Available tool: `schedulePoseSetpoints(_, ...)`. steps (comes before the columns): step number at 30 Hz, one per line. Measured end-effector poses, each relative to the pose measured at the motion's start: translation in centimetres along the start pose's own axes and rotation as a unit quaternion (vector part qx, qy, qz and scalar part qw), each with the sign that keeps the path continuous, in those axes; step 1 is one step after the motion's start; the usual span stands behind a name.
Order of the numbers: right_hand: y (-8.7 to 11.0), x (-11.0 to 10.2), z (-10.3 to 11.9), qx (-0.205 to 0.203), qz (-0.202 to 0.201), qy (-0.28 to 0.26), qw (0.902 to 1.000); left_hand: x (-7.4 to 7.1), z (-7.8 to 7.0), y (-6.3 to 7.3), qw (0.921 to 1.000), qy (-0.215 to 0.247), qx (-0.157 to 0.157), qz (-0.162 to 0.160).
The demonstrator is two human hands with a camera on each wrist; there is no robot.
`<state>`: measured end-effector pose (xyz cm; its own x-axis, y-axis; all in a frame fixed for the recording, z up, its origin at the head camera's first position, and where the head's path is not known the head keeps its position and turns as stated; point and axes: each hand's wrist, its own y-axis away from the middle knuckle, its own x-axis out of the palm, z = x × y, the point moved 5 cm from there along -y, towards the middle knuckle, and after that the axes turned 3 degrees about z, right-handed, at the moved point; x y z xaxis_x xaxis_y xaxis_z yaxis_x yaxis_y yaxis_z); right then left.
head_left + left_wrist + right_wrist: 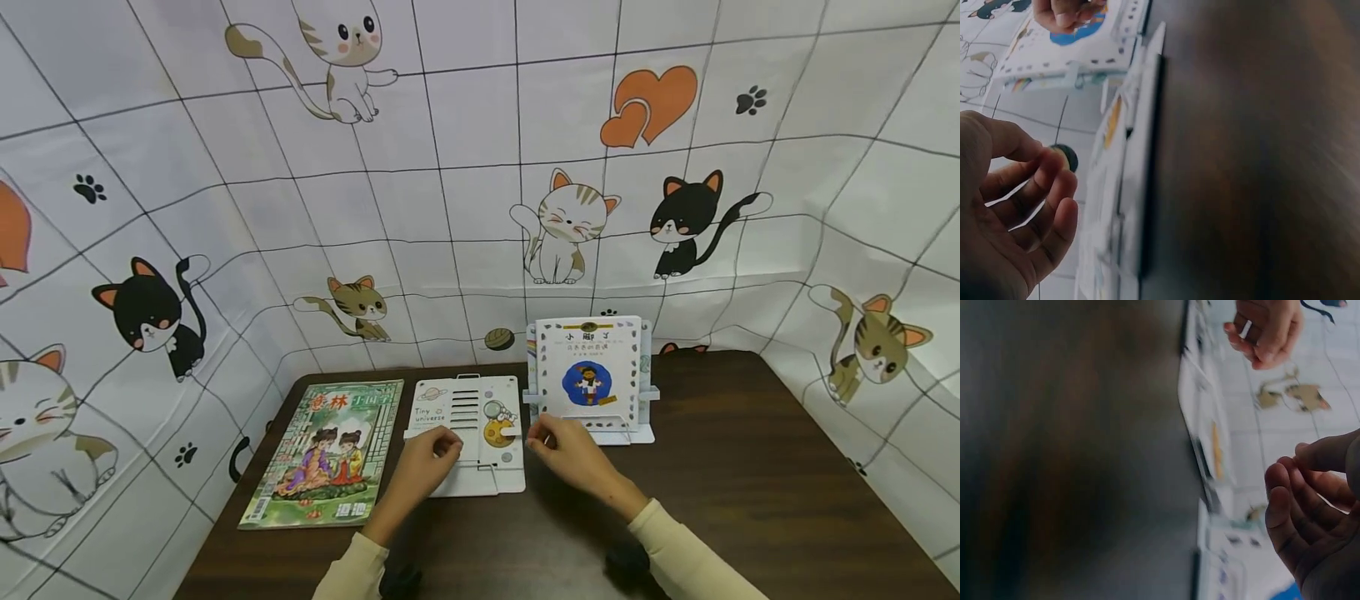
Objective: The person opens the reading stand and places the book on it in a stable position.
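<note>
A white book stand [465, 482] printed "Tiny universe", with slots, a planet and an astronaut drawing, lies on the table. My left hand [425, 467] is over its lower left part, fingers loosely curled and thumb close to the index finger, holding nothing visible. To its right, a white picture book [553, 354] with a blue round picture leans upright on a second white stand [643, 434]. My right hand [576, 457] hovers between the two stands, before the book's lower left corner. In the right wrist view its relaxed fingers [1279, 512] show nothing between them.
A green magazine [258, 500] with two drawn figures lies flat at the table's left. The dark wooden table [750, 500] extends right and toward me. Behind it hangs a white gridded cloth [480, 208] with cartoon cats.
</note>
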<state>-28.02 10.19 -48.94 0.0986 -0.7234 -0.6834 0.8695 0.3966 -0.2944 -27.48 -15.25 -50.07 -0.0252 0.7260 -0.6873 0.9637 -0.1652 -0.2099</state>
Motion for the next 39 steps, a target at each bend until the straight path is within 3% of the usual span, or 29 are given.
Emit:
schedulePoseSetpoints(8,0.0,4.8,0.3,0.011,0.080,0.040,0.9960,-0.9,1.9,2.2,0.9968,-0.078,-0.006,-0.013)
schedulePoseSetpoints(15,-0.3,5.8,0.8,0.016,0.118,0.053,0.9915,0.6,6.9,2.1,0.9960,-0.083,-0.001,-0.030)
schedulePoseSetpoints(17,-0.6,5.8,0.8,0.021,0.127,0.052,0.9903,0.8,7.8,2.1,0.9950,-0.093,-0.005,-0.038)
schedulePoseSetpoints(20,-1.2,6.0,0.7,0.035,0.143,0.059,0.9873,0.0,6.7,2.4,0.9936,-0.105,-0.003,-0.043)
schedulePoseSetpoints(23,-1.7,6.5,0.4,0.042,0.152,0.070,0.9849,-1.0,4.5,2.9,0.9932,-0.112,-0.024,-0.017)
schedulePoseSetpoints(26,-2.0,6.8,0.5,0.045,0.155,0.081,0.9836,-1.5,3.4,3.1,0.9933,-0.104,-0.050,0.004)
schedulePoseSetpoints(33,-2.2,7.4,0.8,0.063,0.185,0.053,0.9792,-1.3,5.0,2.9,0.9958,-0.064,-0.055,0.037)
schedulePoseSetpoints(39,-2.0,7.3,1.1,0.070,0.205,0.009,0.9762,-1.5,6.0,3.1,0.9952,-0.003,-0.068,0.071)
